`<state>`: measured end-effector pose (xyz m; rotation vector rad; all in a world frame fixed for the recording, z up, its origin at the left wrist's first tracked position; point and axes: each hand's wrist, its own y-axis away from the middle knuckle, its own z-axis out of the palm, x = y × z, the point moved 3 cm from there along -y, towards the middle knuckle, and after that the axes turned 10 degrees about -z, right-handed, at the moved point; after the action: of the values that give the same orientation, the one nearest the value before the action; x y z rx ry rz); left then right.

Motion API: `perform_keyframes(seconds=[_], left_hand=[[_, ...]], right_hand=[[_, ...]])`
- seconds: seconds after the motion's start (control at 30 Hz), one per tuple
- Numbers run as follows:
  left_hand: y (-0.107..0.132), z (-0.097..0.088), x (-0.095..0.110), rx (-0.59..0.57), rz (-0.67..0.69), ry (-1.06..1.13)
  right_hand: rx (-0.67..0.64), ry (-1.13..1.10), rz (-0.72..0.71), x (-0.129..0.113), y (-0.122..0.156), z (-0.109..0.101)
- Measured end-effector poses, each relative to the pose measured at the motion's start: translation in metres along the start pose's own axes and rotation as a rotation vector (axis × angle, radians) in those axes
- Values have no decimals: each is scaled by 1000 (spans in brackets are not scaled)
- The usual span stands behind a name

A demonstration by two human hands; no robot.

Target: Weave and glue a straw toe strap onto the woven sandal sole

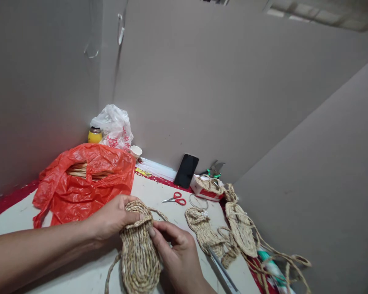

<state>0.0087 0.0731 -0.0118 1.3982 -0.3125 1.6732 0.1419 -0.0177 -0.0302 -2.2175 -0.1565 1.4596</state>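
A coiled straw-rope slipper [140, 257] is held up over the table, its sole facing me and a braided strap across its upper part. My left hand [118, 216] grips the upper left side, thumb pressed on the strap. At the right edge, by the strap's end, the thumb and forefinger of my right hand [178, 249] are pinched together against the slipper. Whether a strand lies between those fingertips is hard to see. A loose rope end [110, 271] hangs at the lower left, and another sticks out at the upper right.
Red-handled scissors [176, 198] lie beyond my hands. Other woven slippers [241, 228], loose rope and a metal tool [222, 271] are on the right. A red plastic bag [88, 196] with straw sits left. A phone [186, 170] leans against the wall near a box [207, 188].
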Motion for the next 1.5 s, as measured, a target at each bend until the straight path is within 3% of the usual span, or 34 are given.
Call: perform_keyframes(seconds=[0.1,0.23,0.37,0.43,0.63,0.77,1.03,1.13,1.27,1.37,1.5], left_hand=[[0,2,5,-17,46,-3],[0,2,6,-25,79,-26],[0,0,3,-11,83,-79],[0,0,0,-18,71,-72],[1,1,-3,3,16,-63],[2,3,-1,-16,6,-80],[2,0,7,11,-34,-179],[0,-5,15,-58,-65,-151],[-8,-26,27,-69,-55,2],[-12,-40,33,-63,41,139],[-8,-28,29,-136,94,125]], right_hand=[[35,-96,89,3,0,-2],[126,-38,-3,5,0,-8],[34,44,-152,0,-2,-6],[-10,21,-156,-3,-3,-5],[-33,-318,207,4,-2,-1],[-76,-448,359,11,-4,0],[-190,-428,379,20,-2,6],[-198,-418,357,19,-1,7],[-129,-406,333,15,-7,1],[-3,-457,364,15,-18,-7],[147,-541,391,12,-28,-14]])
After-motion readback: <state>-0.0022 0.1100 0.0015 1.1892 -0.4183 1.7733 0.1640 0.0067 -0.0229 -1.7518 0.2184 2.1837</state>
